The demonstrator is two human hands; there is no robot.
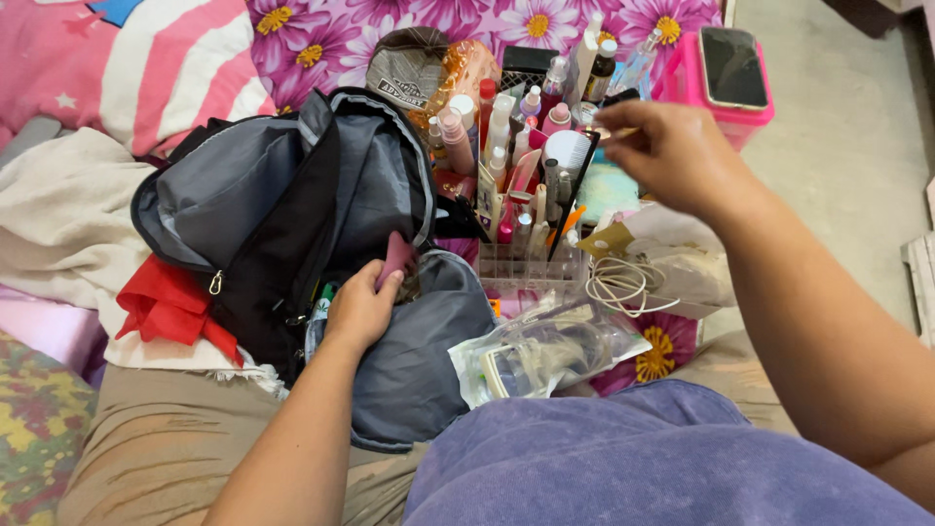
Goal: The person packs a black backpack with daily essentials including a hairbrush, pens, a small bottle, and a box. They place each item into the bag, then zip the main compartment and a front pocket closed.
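Right now my left hand (362, 310) is reaching into the open grey and black backpack (292, 209), fingers curled around a small pink thing (395, 257) that sticks up just above the mouth of the front pocket — I cannot tell what it is. The backpack lies on the bed in front of my lap, its main flap thrown back so the grey lining shows, with a red cloth (170, 304) tucked under its left edge and a cream blanket (60, 209) beyond that. My right hand (672, 156) hovers higher up over the clear plastic organizer (531, 268), fingers pinched on something thin and small at the fingertips; it is blurred, so I cannot say what. The organizer is crammed with tubes, brushes and little bottles standing upright, and more bottles crowd behind it against the purple flowered sheet (321, 39). Just beside the organizer, towards me, lies a clear plastic bag (545, 351) with small items inside, and a coiled white cable (623, 282) rests to its right. Farther off, at the top right, a dark phone (732, 66) lies on top of a pink box (745, 112).
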